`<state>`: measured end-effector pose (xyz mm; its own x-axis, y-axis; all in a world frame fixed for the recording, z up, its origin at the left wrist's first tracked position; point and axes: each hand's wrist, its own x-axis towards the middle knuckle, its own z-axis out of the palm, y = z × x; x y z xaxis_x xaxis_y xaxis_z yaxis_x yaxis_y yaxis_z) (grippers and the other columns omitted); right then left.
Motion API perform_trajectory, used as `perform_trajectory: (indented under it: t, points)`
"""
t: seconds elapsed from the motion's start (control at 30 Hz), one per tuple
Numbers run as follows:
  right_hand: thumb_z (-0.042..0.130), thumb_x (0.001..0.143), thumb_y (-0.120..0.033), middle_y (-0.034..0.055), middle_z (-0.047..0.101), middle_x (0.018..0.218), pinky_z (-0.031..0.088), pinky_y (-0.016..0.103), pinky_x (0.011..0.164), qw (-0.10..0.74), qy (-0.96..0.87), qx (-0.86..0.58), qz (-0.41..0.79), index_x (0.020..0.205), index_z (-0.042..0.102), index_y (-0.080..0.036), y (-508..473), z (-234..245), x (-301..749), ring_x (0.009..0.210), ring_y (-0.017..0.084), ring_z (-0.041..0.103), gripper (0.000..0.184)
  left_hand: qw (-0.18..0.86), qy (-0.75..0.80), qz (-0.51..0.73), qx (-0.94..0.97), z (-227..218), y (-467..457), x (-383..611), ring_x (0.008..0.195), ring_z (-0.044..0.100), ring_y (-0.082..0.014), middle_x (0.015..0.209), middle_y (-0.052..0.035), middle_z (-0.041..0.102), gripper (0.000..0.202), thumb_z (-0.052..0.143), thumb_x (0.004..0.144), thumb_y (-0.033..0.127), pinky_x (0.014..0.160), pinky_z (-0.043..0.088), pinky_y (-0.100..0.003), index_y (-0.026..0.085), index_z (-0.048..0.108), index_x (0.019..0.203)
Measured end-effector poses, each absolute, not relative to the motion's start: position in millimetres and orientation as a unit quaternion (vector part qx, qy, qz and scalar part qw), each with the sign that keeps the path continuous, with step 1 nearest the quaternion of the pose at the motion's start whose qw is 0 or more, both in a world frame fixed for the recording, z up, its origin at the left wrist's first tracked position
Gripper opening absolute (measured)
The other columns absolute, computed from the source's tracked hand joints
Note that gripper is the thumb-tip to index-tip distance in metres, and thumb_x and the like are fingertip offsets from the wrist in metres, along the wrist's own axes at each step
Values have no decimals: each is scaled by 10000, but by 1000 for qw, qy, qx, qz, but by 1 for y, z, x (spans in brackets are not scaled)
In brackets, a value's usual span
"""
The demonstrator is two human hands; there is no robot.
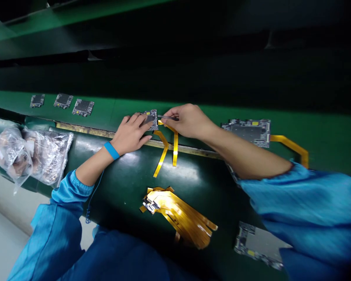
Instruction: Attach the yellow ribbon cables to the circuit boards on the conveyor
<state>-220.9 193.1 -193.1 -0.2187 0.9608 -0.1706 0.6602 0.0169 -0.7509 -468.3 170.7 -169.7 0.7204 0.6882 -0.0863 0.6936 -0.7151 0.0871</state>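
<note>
My left hand [131, 132] lies over a small circuit board [153, 117], its fingers on the board's left part and the thumb along the near side, holding it against the green belt. In my right hand [187, 119], pinched between thumb and fingers, is a thin dark pen-like tool [169, 117]; its tip points at the board's right edge. One yellow flex cable [176, 148] runs from beneath the right fingers towards me. Beside it, a second yellow flex cable [162, 156] starts near the board's lower right corner. My left hand partly hides the board.
A pile of yellow flex cables [181, 218] lies on the near green surface [117, 195]. Right, a board [248, 132] has a flex cable [292, 146] at its edge; another board [260, 246] lies nearer. Several boards [83, 107] sit left, beyond plastic bags [46, 152].
</note>
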Motion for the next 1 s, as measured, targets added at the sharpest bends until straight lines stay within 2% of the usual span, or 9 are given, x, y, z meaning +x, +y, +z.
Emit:
perform_trajectory:
  t: [0.23, 0.43, 0.53, 0.7, 0.8, 1.0]
  points:
    - [801, 868, -445, 27, 780, 719, 525, 372, 657, 164, -703, -591, 359, 788, 827, -278, 201, -187, -216, 686, 237, 696, 187, 32, 352, -29, 935, -175, 162, -463, 1554, 468, -455, 1692, -234, 505, 668, 453, 1124, 627, 1161, 420, -587, 228, 546, 1651]
    - [770, 878, -448, 20, 768, 694, 514, 366, 650, 162, -716, -587, 341, 805, 847, -288, 201, -191, -210, 705, 241, 696, 192, 20, 348, -57, 936, -174, 159, -454, 1563, 454, -452, 1714, -237, 477, 710, 446, 1120, 662, 1180, 403, -598, 254, 495, 1698]
    - [754, 895, -447, 30, 790, 764, 520, 368, 696, 163, -728, -581, 326, 865, 862, -288, 194, -189, -206, 753, 250, 715, 195, 18, 352, -65, 934, -170, 158, -447, 1552, 461, -457, 1705, -239, 484, 714, 475, 1110, 663, 1173, 409, -597, 255, 500, 1695]
    - [639, 994, -458, 87, 816, 1040, 519, 383, 779, 178, -765, -558, 270, 972, 881, -270, 182, -185, -200, 933, 281, 739, 307, 9, 354, -81, 932, -164, 155, -436, 1512, 487, -470, 1678, -256, 504, 724, 492, 1102, 665, 1145, 430, -592, 228, 515, 1679]
    - [601, 1020, -424, 90, 802, 1044, 497, 381, 750, 163, -771, -562, 252, 1034, 875, -274, 179, -188, -196, 917, 279, 724, 313, 5, 354, -83, 932, -162, 154, -431, 1501, 489, -465, 1674, -249, 510, 717, 483, 1100, 675, 1138, 433, -586, 235, 534, 1665]
    - [686, 984, -382, 81, 789, 1065, 436, 369, 710, 128, -754, -600, 236, 1049, 815, -279, 178, -193, -190, 893, 279, 702, 177, 8, 355, -86, 931, -161, 153, -421, 1481, 498, -459, 1655, -245, 526, 691, 483, 1110, 648, 1133, 432, -586, 236, 545, 1662]
